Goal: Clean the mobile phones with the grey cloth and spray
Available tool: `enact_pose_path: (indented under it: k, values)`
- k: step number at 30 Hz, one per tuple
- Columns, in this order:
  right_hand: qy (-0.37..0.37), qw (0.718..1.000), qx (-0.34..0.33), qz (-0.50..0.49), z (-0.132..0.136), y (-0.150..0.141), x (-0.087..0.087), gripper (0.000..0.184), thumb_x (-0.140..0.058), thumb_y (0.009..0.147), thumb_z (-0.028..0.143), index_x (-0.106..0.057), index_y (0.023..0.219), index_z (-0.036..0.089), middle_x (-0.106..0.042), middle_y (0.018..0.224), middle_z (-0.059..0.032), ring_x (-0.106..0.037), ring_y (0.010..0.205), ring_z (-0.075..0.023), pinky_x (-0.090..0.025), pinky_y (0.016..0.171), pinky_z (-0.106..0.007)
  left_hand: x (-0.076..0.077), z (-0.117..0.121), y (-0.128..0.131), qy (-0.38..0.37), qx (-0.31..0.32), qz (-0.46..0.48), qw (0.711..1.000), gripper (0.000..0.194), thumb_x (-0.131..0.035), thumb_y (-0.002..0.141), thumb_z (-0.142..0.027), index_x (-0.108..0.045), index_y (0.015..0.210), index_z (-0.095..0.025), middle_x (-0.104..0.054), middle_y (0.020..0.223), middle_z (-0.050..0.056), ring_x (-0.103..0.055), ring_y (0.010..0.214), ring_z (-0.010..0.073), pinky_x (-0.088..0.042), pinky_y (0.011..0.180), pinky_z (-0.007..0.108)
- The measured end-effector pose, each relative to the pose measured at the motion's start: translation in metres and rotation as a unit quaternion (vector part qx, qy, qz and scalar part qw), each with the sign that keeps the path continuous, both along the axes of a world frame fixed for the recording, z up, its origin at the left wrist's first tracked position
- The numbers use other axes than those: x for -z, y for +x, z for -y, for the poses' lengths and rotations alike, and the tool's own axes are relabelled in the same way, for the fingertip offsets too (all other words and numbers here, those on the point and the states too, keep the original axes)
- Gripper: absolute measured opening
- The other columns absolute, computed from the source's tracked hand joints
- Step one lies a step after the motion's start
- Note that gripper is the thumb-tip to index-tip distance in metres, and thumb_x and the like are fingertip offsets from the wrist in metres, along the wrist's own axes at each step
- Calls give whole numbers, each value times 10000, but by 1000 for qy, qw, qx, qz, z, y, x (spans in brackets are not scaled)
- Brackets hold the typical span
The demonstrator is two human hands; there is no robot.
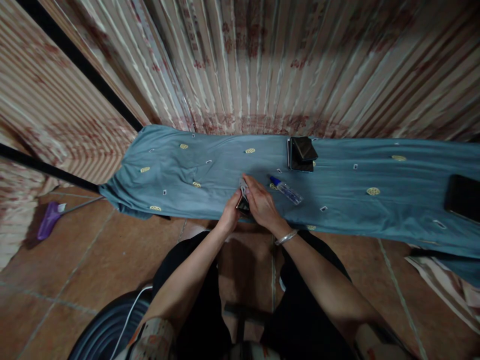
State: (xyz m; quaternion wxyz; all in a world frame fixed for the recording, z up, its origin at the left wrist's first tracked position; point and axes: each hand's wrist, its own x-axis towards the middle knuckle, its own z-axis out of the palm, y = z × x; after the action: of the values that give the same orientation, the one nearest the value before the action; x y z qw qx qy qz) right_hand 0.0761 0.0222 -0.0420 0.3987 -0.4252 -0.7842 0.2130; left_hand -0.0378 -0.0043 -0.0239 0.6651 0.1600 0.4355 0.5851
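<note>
My left hand is closed around a small dark, glossy flat object, perhaps a phone, at the front edge of the cloth-covered surface. Pressed over its upper part, my right hand has its fingers closed on a small grey cloth. Much of the flat object is hidden by both hands. Just right of my right hand lies a clear bottle with a blue cap, on its side. Behind it is a small stack of dark flat devices, the top one turned askew.
Another dark flat device lies at the far right. Pleated curtains hang behind the surface, and black poles slant down at the left. On the tiled floor are a purple broom head and a black ribbed round object with a white cable.
</note>
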Motion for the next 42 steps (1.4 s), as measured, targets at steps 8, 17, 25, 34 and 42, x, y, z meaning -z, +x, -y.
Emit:
enact_pose_path:
  k: [8,17,25,34,42]
  values:
    - [-39,998,39,3,-6,7,14,491,-326,1066,314,-560,1470,162,-663,1440,-149,-626,1347,-271,-476,1175,-485,-17,-4,-5,-36,-4,13,999,366,-451,1022,-301,-767,1113,-140,-815,995,88,-726,1138,260,-579,993,386]
    - [-133,973,99,-161,-23,5,37,417,-460,1023,387,-686,1336,229,-757,1297,-67,-703,1211,-245,-539,1085,-445,-13,-8,-3,-27,6,37,999,410,-488,1017,-390,-722,1252,-149,-800,1135,112,-716,1167,278,-577,1006,413]
    - [-237,934,73,-258,-28,3,36,332,-522,968,364,-765,1145,223,-809,1085,-34,-739,1049,-252,-570,1016,-459,-18,-12,-1,-38,-6,36,999,454,-354,1064,-361,-720,1175,-116,-798,1101,120,-705,1185,253,-560,1023,389]
    - [-244,913,73,-319,-29,2,27,378,-572,917,451,-767,1126,205,-801,1102,-51,-711,1096,-269,-526,1076,-477,3,-12,0,-32,15,-50,998,447,-416,1044,-450,-739,1173,-171,-805,1078,100,-698,1190,285,-580,972,382]
    - [-242,925,57,-286,-15,-4,27,380,-552,874,542,-753,948,228,-760,897,-26,-684,935,-261,-518,965,-415,4,-18,-2,5,-10,-41,999,582,-303,1064,-505,-660,1353,-148,-797,1146,116,-693,1221,281,-559,1026,420]
